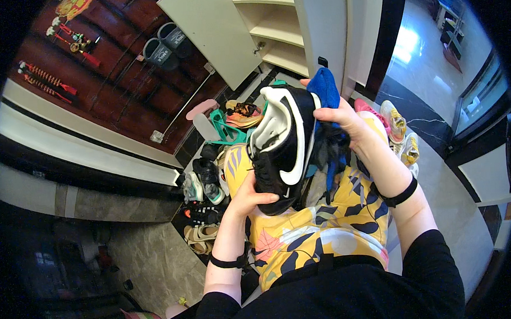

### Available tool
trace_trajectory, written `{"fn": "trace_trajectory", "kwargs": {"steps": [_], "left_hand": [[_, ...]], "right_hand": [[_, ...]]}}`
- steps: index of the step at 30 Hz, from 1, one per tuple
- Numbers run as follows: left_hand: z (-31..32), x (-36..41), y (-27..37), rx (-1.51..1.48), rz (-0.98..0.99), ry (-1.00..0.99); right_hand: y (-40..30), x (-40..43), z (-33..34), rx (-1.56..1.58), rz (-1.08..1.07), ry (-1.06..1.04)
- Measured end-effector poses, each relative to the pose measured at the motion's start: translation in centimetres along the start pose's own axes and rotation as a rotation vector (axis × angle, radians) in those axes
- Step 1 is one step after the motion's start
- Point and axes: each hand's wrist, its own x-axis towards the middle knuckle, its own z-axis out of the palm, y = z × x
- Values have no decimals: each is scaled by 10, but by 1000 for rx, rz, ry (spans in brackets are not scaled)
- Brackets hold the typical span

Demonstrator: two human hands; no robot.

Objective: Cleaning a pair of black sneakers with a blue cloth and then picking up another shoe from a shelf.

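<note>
My left hand [246, 197] grips the toe end of a black sneaker [277, 167], its thumb across the front of the upper. The sneaker has a white lining and a large white swoosh, and it is tilted above my lap with its opening to the left. In my right hand [340, 118] is a blue cloth [324, 87], pinched close to the heel and sole of the sneaker. My right thumb lies at the sole's edge. Below that hand, dark blue and black material [331, 148] is partly hidden. Yellow patterned fabric [321, 229] covers my lap.
Teal sandals [227, 133], an orange sneaker [243, 113] and several dark shoes [205, 174] crowd the floor to the left. Yellow-white sneakers [395, 121] stand at right. An open-doored cabinet [272, 24] is ahead. Grey slippers [161, 55] hang on the dark red door [122, 79].
</note>
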Motion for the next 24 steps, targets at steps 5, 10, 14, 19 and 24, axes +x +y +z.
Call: {"fn": "trace_trajectory", "kwargs": {"steps": [5, 10, 14, 19, 24], "left_hand": [[6, 9, 3, -6, 30, -13], [7, 28, 25, 44, 338, 143], [24, 40, 42, 317, 461, 132], [32, 42, 45, 477, 489, 129], [49, 45, 40, 194, 470, 210]], "right_hand": [[3, -1, 7, 15, -29, 100], [14, -9, 23, -217, -206, 18], [19, -15, 31, -238, -226, -107], [26, -18, 26, -359, -240, -245], [22, -20, 21, -458, -156, -218]]}}
